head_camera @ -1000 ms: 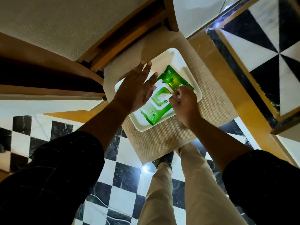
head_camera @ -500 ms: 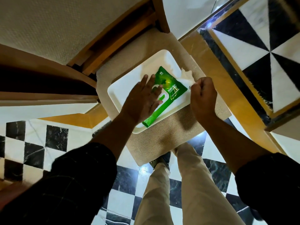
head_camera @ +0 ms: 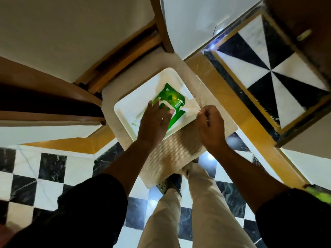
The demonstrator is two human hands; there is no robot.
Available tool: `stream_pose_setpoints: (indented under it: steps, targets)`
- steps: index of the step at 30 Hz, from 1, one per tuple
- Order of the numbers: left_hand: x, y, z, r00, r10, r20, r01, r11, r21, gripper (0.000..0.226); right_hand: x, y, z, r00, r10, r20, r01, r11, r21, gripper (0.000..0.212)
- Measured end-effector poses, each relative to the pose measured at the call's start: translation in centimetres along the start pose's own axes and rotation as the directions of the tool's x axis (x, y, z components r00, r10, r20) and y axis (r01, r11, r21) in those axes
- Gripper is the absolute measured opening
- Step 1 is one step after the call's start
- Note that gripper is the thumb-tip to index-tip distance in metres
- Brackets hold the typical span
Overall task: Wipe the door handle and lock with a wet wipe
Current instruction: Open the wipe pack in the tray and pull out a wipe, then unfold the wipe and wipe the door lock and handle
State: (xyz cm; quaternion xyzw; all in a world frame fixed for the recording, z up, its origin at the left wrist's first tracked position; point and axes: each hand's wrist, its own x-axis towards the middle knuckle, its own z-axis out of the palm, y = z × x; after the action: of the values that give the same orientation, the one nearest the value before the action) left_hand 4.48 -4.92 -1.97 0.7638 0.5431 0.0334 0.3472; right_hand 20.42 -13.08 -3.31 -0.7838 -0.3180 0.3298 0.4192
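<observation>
Green packet (head_camera: pixel 172 99) on white tray (head_camera: pixel 129 109) pressed flat by spread left hand (head_camera: pixel 155 122); wipe (head_camera: pixel 190 111) pinched by right hand (head_camera: pixel 210 122).

Left hand (head_camera: pixel 155 122) covers the near half of the green wipes pack (head_camera: pixel 172 100). Pack print blurred, unreadable. Door handle and lock out of view.

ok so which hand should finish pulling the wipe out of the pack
Right. The right hand already pinches the wet wipe at the tray's near edge, while the left hand lies flat on the green pack, likely steadying it.
</observation>
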Motion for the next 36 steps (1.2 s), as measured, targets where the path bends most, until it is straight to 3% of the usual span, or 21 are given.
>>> stream_pose_setpoints:
  steps: [1,3,5,8,11,14,17,20,24,28,30,33,36]
  targets:
    - [-0.4,1.5,-0.9,0.994,-0.105,-0.036,0.097,0.979,-0.181,0.037,-0.6,-0.9,-0.2,1.000,-0.014,0.009,0.014,1.000,0.008,0.011]
    - [-1.0,4.3,-2.9,0.941,-0.328,0.085,0.327,0.812,-0.483,0.034,-2.0,-2.7,-0.5,0.999,-0.048,0.024,0.048,0.999,0.015,0.011]
    - [-2.3,6.9,-5.5,0.891,-0.365,0.270,0.444,0.577,-0.686,0.020,-3.6,-5.4,-1.5,0.995,-0.091,0.038,0.091,0.996,0.009,0.009]
    - [-4.8,9.5,-9.1,0.910,-0.311,0.274,0.400,0.483,-0.779,0.012,-6.3,-9.0,-3.4,0.986,-0.153,0.063,0.153,0.988,-0.004,0.004]
    - [-7.3,11.4,-12.5,0.948,-0.231,0.220,0.309,0.486,-0.818,0.016,-8.6,-12.9,-5.3,0.981,-0.187,0.044,0.185,0.982,0.041,0.009]
    - [-9.9,13.2,-16.1,0.976,-0.107,0.188,0.216,0.513,-0.830,0.020,-10.6,-18.1,-7.8,0.996,-0.075,-0.043,0.085,0.944,0.320,0.021]
    - [-12.3,15.0,-19.0,0.985,0.029,0.169,0.128,0.534,-0.836,0.026,-11.7,-22.5,-9.7,0.998,-0.015,0.063,-0.016,0.884,0.466,0.049]
    - [-14.1,16.3,-21.3,0.987,0.120,0.111,0.036,0.502,-0.864,0.026,-13.1,-25.9,-11.0,0.998,-0.041,0.038,0.018,0.875,0.484,0.035]
    - [-15.5,17.0,-23.4,0.994,0.110,0.017,-0.041,0.497,-0.867,0.024,-14.9,-27.7,-12.0,0.997,-0.034,-0.070,0.067,0.822,0.566,0.029]
    - [-16.3,18.1,-24.1,0.992,0.120,-0.025,-0.081,0.494,-0.866,0.025,-16.6,-28.5,-13.2,0.994,-0.088,-0.067,0.111,0.786,0.608,0.023]
    - [-16.5,18.9,-24.1,0.990,0.142,0.005,-0.064,0.478,-0.876,0.023,-17.1,-28.7,-14.3,0.993,-0.113,-0.042,0.117,0.810,0.575,0.021]
    - [-16.6,20.3,-24.1,0.951,0.260,0.169,0.031,0.464,-0.886,0.013,-16.9,-28.4,-16.6,0.984,-0.169,-0.054,0.173,0.849,0.498,0.021]
    - [-16.2,22.5,-23.8,0.928,0.292,0.229,0.018,0.583,-0.813,0.031,-15.9,-28.2,-18.7,0.973,-0.221,-0.065,0.226,0.862,0.454,0.022]
